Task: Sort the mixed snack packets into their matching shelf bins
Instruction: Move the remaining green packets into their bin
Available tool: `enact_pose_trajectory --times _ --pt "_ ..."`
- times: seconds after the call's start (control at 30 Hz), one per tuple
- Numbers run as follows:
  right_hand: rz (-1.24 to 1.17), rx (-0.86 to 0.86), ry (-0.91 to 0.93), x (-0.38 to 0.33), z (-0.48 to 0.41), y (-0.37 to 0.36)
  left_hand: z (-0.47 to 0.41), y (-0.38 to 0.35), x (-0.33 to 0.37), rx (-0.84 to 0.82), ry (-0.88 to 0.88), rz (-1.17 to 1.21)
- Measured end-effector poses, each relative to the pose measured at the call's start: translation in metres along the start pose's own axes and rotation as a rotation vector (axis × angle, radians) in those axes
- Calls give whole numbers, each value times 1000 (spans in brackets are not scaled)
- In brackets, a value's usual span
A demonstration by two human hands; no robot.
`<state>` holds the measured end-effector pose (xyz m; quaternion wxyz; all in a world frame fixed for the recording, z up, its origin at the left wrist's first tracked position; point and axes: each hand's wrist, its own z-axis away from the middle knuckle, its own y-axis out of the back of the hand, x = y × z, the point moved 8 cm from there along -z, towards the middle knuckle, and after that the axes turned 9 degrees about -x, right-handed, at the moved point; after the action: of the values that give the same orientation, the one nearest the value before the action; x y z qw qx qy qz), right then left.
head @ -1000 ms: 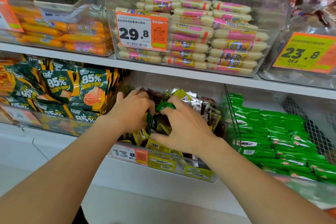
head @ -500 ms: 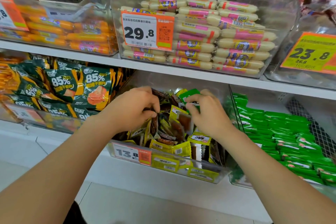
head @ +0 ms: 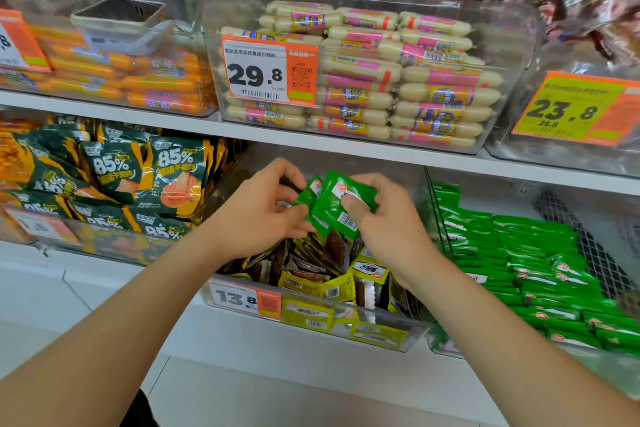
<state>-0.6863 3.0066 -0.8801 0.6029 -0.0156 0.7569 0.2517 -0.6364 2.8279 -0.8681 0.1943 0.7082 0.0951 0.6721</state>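
The left hand (head: pixel 256 213) and the right hand (head: pixel 393 222) are meeting over the middle clear bin (head: pixel 346 304) on the lower shelf, together holding a pair of overlapping green packets (head: pixel 334 210) just above its contents. The left fingers are curling in and pinching the nine o'clock edge of the packets, while the right thumb is pressing across the front packet's white label with the remaining fingers wrapping behind it. Beneath the hands, at six o'clock, yellow and brown packets (head: pixel 334 289) are lying jumbled in the bin, which is carrying a 13.8 price tag (head: pixel 242 298) on its front wall. At three o'clock from the hands, the neighbouring bin (head: pixel 437 215) is holding rows of matching green packets (head: pixel 526 253). At nine o'clock, dark green pouches (head: pixel 173 177) marked 85% are standing packed together. On the upper shelf at twelve o'clock, pale sausages (head: pixel 433 87) with pink bands are lying stacked in a clear tub bearing a 29.8 tag (head: pixel 263 73), with orange sausages (head: pixel 149 83) sitting at ten o'clock.
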Motion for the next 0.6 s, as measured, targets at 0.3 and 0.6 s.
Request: enact_pose_trajectory --times 0.3,0.6 --pt "347 -126 93 -10 9 -18 -4 -25 3 -116 5 163" --pt "524 -124 131 -30 37 10 -10 -48 21 -29 -90 202"
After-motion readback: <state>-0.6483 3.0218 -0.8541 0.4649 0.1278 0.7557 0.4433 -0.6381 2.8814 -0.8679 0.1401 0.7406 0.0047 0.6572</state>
